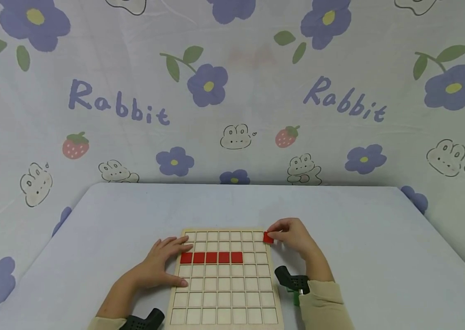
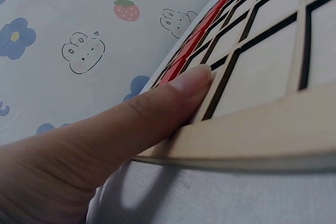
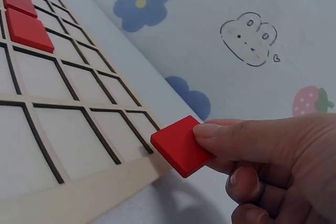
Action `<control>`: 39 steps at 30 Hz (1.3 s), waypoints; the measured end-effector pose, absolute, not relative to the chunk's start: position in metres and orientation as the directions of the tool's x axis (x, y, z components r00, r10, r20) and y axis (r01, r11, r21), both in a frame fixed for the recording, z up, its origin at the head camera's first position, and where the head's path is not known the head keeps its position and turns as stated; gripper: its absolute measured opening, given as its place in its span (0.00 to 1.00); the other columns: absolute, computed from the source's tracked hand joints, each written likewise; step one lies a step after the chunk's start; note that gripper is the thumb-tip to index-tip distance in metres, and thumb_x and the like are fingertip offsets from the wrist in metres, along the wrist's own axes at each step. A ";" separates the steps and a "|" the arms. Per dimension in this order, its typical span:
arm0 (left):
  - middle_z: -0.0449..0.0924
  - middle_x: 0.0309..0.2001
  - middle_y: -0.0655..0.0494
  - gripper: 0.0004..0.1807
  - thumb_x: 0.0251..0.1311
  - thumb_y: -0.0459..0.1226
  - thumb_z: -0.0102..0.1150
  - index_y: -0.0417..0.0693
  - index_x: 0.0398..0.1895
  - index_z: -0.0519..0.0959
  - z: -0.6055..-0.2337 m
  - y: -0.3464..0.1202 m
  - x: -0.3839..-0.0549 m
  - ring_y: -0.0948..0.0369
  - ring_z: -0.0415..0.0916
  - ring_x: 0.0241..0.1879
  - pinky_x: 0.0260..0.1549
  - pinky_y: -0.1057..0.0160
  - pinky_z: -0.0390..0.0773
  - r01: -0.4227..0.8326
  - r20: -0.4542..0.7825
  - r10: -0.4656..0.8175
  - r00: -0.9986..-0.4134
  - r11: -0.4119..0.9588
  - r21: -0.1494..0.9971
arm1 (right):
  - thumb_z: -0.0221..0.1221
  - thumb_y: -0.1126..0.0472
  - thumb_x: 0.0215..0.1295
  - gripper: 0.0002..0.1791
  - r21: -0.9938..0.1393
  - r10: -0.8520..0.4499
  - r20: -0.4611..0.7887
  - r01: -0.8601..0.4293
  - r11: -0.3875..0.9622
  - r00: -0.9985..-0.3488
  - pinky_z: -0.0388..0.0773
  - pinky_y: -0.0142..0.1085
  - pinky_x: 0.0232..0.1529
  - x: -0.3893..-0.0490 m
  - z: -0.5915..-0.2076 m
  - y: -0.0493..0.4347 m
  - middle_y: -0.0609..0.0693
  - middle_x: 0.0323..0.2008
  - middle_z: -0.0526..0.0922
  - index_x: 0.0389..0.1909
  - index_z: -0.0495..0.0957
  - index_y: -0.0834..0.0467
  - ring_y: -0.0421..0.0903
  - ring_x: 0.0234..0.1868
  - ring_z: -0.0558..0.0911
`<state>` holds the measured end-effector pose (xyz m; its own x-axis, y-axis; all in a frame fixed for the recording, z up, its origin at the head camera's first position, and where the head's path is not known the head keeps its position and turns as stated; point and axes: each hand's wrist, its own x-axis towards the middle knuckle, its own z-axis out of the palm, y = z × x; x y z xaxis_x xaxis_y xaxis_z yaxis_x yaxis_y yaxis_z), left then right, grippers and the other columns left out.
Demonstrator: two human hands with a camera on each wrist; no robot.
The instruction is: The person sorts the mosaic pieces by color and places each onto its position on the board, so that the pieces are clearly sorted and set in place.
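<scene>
A wooden grid board (image 1: 224,299) lies on the white table, divided into square cells. Several red square tiles (image 1: 211,258) fill the left part of its third row from the top. My right hand (image 1: 294,236) pinches one more red square tile (image 3: 181,145) between thumb and fingers, at the board's upper right corner. In the right wrist view that tile is tilted and overlaps the frame's edge; whether it touches the wood I cannot tell. With fingers spread, my left hand (image 1: 155,266) rests on the board's left edge, its thumb (image 2: 157,103) lying on the wooden frame.
Beside the board, partly hidden under the right forearm, is a green piece (image 1: 296,298). The white table (image 1: 133,211) extends around the board. Behind it hangs a cloth (image 1: 257,91) printed with flowers and rabbits. Black wrist cameras (image 1: 292,279) sit at both wrists.
</scene>
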<state>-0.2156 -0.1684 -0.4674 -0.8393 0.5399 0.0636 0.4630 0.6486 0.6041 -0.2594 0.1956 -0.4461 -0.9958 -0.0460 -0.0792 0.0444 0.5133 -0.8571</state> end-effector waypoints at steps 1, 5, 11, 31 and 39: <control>0.57 0.70 0.47 0.47 0.37 0.56 0.72 0.51 0.65 0.67 -0.467 -0.168 -0.215 0.40 0.47 0.69 0.65 0.32 0.36 0.465 0.064 0.541 -0.838 0.648 0.603 | 0.62 0.66 0.55 0.04 -0.858 -0.055 -0.080 0.041 0.512 -0.995 0.70 0.31 0.26 -0.259 -0.446 0.194 0.51 0.28 0.81 0.32 0.82 0.62 0.43 0.27 0.73; 0.57 0.70 0.47 0.47 0.38 0.56 0.71 0.50 0.65 0.67 -0.467 -0.168 -0.215 0.40 0.47 0.69 0.65 0.32 0.36 0.467 0.065 0.544 -0.837 0.648 0.601 | 0.63 0.66 0.55 0.04 -0.861 -0.099 -0.073 0.013 0.508 -0.992 0.71 0.31 0.28 -0.258 -0.443 0.187 0.51 0.30 0.81 0.31 0.82 0.62 0.43 0.28 0.73; 0.57 0.70 0.47 0.47 0.38 0.55 0.72 0.50 0.64 0.67 -0.467 -0.168 -0.215 0.40 0.47 0.69 0.65 0.32 0.36 0.466 0.066 0.542 -0.838 0.646 0.604 | 0.63 0.65 0.55 0.03 -0.852 -0.153 -0.083 -0.010 0.524 -0.985 0.70 0.32 0.29 -0.256 -0.440 0.180 0.49 0.29 0.81 0.31 0.82 0.60 0.43 0.30 0.72; 0.58 0.70 0.48 0.47 0.35 0.55 0.73 0.51 0.64 0.68 -0.467 -0.167 -0.214 0.40 0.48 0.69 0.65 0.33 0.36 0.451 0.064 0.531 -0.845 0.644 0.618 | 0.63 0.66 0.56 0.05 -0.879 -0.427 -0.068 -0.148 0.452 -0.902 0.73 0.32 0.33 -0.251 -0.444 0.168 0.52 0.32 0.83 0.30 0.83 0.64 0.40 0.31 0.74; 0.58 0.70 0.47 0.47 0.36 0.55 0.73 0.51 0.64 0.68 -0.466 -0.168 -0.214 0.40 0.48 0.69 0.64 0.32 0.36 0.460 0.069 0.537 -0.841 0.642 0.614 | 0.63 0.66 0.56 0.05 -0.876 -0.499 -0.032 -0.216 0.430 -0.866 0.72 0.30 0.32 -0.250 -0.444 0.167 0.57 0.33 0.84 0.30 0.82 0.66 0.41 0.30 0.75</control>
<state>-0.2142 -0.1676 -0.4664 -0.8410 0.5367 0.0688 0.4598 0.6419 0.6137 -0.2505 0.1667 -0.4444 -0.8658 -0.4994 -0.0316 -0.2163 0.4304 -0.8763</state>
